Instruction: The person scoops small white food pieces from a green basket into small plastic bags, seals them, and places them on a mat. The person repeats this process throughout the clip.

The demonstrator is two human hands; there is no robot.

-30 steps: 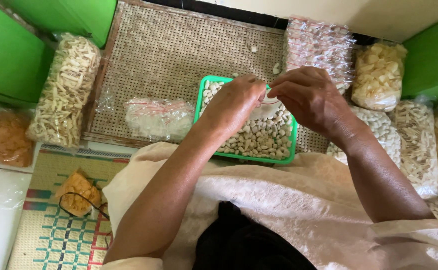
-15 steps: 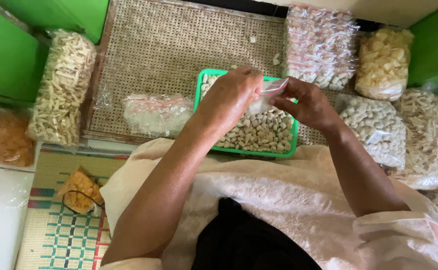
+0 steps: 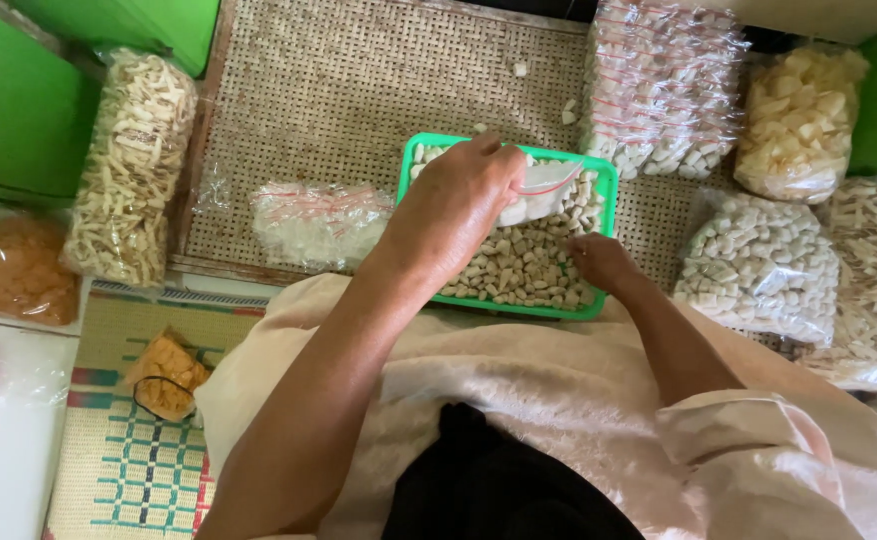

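A green plastic tray (image 3: 607,185) full of small pale cracker pieces (image 3: 519,268) lies on a woven mat in front of me. My left hand (image 3: 459,205) hovers over the tray and holds a small clear plastic bag (image 3: 544,190) with a red strip by its mouth; a few pieces lie inside it. My right hand (image 3: 599,262) rests low in the tray's near right corner, fingers curled down among the pieces; whether it grips any is hidden.
A pile of empty small clear bags (image 3: 319,222) lies left of the tray. Large filled bags of crackers stand at the left (image 3: 129,165), back right (image 3: 664,85) and right (image 3: 759,265). Green walls flank both sides. A small orange packet (image 3: 164,375) lies on the patterned mat.
My right hand has let go of the bag's mouth and dropped down into the tray's near right corner. My left hand still holds the bag over the tray.
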